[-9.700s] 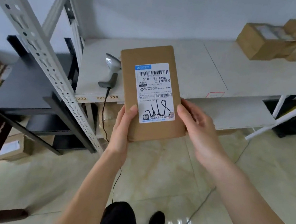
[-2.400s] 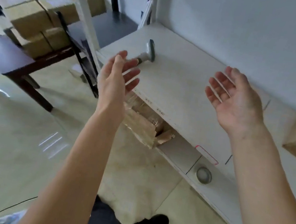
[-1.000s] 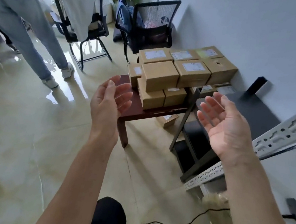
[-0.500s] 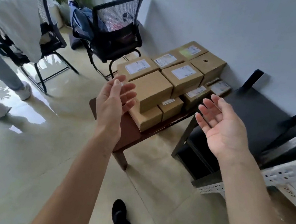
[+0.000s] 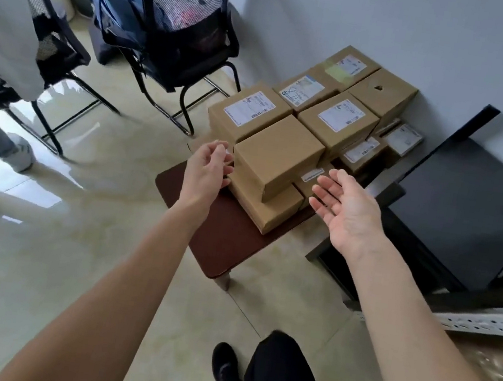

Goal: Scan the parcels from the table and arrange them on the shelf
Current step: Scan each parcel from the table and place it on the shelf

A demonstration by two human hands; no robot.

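Parcels stacked on the dark red-brown counter (image 5: 222, 244), filling its far end by the wall; near end bare, rounded corner. Top plain box (image 5: 278, 155) sits between both hands. Left hand (image 5: 206, 169) just beside its left face, fingers loosely curled, holding nothing. Right hand (image 5: 347, 209) palm up, fingers spread, near the right side. Versus half a second ago: both hands closer and lower. Boxes: matte brown cardboard, white labels. Floor glossy tile.
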